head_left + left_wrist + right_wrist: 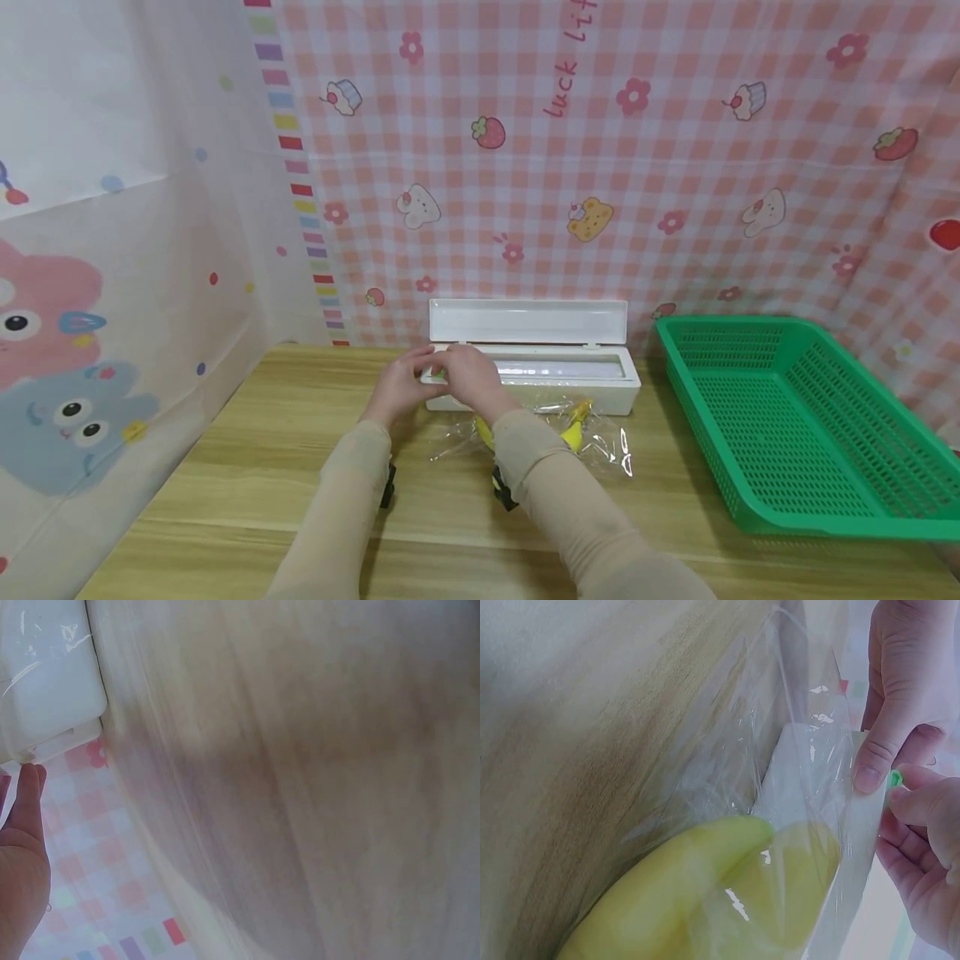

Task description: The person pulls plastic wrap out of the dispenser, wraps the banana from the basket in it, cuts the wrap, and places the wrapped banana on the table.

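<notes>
Dispenser box (566, 392), prob at the cutting step

Going big to small, fwiw. Backdrop (487, 192) first: pink check w/ cupcakes & strawberries, hung behind everything. Wood-look surface (217, 500) under it all. Green basket (847, 525) is over on the R, just beside the box, not touching. Box itself is white, at the back of the surface, hinged lid (528, 322) standing up, roll (562, 369) visible inside. Clear film (600, 442) runs out front & drapes over some yellow bananas (682, 885) lying right in front of the box. Can't tell how many, too much hidden.

Now the grips, both bunched at the box's L end. Left grip (402, 387) has hold of that end, thumb pressed on the near edge, fingers over the far side. Right grip (472, 375) is pinching a tiny green tab (895, 780), prob a slide cutter, tho only a sliver shows so dont quote me.

Imo the step in hand is getting the tab set at the L end, film pulled out & not yet cut afaict. Next move calls for left grip to pin the box, film flat & taut, and right grip to draw the tab along the edge toward the R end in 1 steady pass, w/o dragging film off the bananas.
</notes>
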Motion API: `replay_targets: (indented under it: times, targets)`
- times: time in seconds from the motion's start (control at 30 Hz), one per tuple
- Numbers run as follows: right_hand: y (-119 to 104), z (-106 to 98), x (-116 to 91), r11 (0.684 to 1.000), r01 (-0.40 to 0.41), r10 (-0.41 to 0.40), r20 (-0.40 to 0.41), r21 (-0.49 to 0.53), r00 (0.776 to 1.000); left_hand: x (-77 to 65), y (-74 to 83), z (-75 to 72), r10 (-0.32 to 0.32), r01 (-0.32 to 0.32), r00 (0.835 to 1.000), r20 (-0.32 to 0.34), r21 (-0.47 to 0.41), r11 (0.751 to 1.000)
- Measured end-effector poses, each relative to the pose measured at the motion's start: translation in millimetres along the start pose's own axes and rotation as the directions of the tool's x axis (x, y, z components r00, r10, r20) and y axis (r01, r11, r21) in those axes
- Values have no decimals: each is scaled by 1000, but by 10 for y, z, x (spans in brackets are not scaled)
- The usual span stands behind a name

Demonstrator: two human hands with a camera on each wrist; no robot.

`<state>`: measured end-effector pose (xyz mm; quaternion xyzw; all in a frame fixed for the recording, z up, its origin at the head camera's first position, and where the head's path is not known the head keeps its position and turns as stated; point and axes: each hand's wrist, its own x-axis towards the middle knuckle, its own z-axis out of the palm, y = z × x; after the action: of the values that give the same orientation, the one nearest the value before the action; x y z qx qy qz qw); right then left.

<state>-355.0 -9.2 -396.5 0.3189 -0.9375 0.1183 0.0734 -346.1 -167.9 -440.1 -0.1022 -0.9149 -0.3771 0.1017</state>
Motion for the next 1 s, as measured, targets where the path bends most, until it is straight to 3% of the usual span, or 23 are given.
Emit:
replay_targets:
  times: [0.33,0.57,1.0]
  targets:
    - [19,-42,-22,1000,-15,15,11,22,1000,5,32,1,22,-22,1000,0,22,1000]
    - [69,-53,-42,999,-42,42,23,34,999,-2,50,-14,-9,9,1000,9,-4,1000]
    - [135,-83,-92,999,-21,21,6,43,1000,-8,38,-16,4,-4,1000,12,11,1000]
